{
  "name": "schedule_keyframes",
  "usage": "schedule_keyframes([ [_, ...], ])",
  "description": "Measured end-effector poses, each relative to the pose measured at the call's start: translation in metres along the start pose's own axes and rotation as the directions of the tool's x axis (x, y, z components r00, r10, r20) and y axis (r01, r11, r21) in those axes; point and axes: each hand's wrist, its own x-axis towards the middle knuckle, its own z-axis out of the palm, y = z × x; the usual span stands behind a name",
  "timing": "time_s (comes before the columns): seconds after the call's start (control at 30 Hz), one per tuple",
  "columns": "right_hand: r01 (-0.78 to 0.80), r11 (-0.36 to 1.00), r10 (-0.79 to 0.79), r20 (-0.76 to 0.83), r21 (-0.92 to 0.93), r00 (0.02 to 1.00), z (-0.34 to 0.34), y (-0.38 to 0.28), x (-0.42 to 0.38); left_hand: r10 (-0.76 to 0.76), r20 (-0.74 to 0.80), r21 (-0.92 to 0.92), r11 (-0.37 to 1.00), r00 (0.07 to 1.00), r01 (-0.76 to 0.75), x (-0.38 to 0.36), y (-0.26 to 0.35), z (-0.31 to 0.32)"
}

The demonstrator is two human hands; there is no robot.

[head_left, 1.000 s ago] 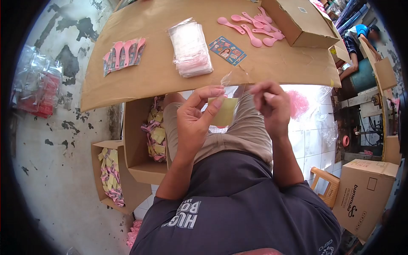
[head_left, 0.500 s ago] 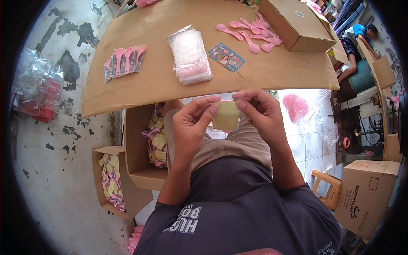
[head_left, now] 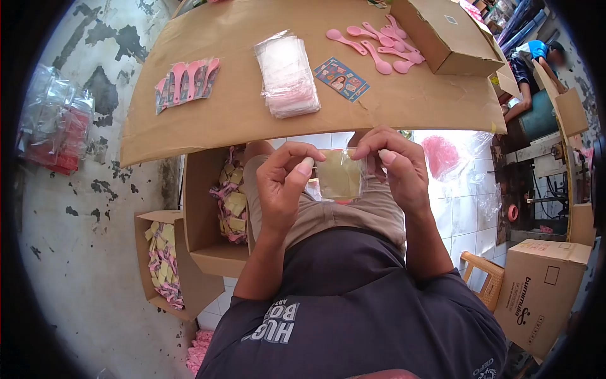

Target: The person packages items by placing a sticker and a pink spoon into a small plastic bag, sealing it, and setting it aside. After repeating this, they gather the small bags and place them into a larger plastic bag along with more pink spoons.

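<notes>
Head view: left hand (head_left: 285, 180) and right hand (head_left: 396, 167) each pinch an upper corner of a clear packet (head_left: 341, 175) with a yellowish insert, mid-frame above the lap, just off the near edge of the cardboard-covered worktop (head_left: 221, 120).

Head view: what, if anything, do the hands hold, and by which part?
The left hand and right hand hold a yellowish packet by its upper corners.

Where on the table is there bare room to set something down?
The table is bare between the bagged spoons and the bag stack, and along the near edge right of the card, in front of the box. It's crowded at the far right, where loose spoons lie beside the box.
</notes>
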Motion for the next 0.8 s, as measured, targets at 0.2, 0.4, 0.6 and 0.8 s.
schedule_keyframes([
  [0.2, -0.076, 0.990, 0.067, -0.077, -0.121, 0.995, 0.011, 0.010, -0.001, -0.044, -0.064, 0.132, 0.990, 0.997, 0.053, -0.001, -0.003, 0.007],
  [0.4, -0.095, 0.995, 0.099, -0.114, 0.036, 0.989, 0.010, 0.007, -0.001, -0.086, -0.048, 0.052, 0.995, 0.995, 0.089, 0.002, -0.001, 0.005],
  [0.6, -0.067, 0.996, 0.079, -0.190, 0.067, 0.979, 0.010, 0.004, 0.001, -0.234, 0.136, 0.143, 0.966, 0.963, 0.215, 0.004, 0.004, 0.005],
  [0.8, -0.122, 0.979, 0.113, -0.065, -0.163, 0.991, 0.003, 0.016, -0.006, -0.202, 0.094, 0.145, 0.972, 0.975, 0.187, 0.003, 0.009, 0.005],
])
